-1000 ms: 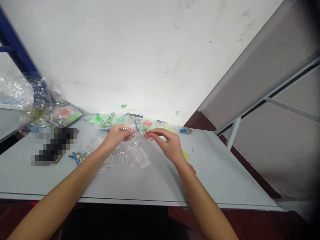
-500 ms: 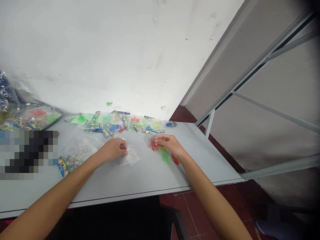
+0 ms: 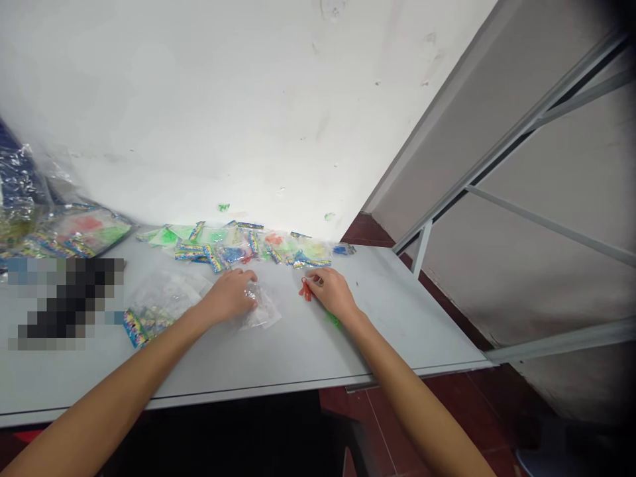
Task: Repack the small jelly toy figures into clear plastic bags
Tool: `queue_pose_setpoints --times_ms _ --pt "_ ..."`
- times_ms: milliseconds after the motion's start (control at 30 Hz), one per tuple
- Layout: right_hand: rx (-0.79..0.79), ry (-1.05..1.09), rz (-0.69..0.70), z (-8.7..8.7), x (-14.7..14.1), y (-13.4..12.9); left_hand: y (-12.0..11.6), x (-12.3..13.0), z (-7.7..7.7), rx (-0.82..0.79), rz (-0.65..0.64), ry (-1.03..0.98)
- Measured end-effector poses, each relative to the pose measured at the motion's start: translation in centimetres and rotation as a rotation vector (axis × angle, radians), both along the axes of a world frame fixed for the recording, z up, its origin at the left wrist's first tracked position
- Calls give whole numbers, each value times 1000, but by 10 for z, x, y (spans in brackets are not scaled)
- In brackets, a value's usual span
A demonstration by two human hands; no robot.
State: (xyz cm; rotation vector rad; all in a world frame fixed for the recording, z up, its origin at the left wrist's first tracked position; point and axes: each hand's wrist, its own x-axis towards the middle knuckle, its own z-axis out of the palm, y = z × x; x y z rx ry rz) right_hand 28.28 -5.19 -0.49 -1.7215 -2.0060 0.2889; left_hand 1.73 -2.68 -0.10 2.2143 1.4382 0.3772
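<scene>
The person's left hand lies near the middle of the desk, its fingers curled closed over a crumpled clear plastic bag, which appears empty. The right hand sits just beside that bag, toward the desk's right end. Its fingertips are at a small red rubbery toy, though whether they grip it cannot be told. A green rubbery toy lies partly hidden under the right wrist.

So far, only these two toys lie loose. Left to handle, as things lie, are the many printed packets in a loose row along the desk's back edge, each with its contents inside. A flat stack of clear bags lies left of the left hand, and a larger packet sits at the desk's far left.
</scene>
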Motion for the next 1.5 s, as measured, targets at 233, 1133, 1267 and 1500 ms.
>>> queue_pose_setpoints --times_ms 233,1133,1267,1500 --pt "210 -107 -169 5 -26 50 2 3 -7 129 73 -63" --pt "202 812 -37 5 -93 57 2 5 -8 659 75 -96" --pt "212 750 46 9 -123 32 6 1 -9 659 122 -54" --pt "194 861 112 8 -136 19 12 -6 -5 712 159 88"
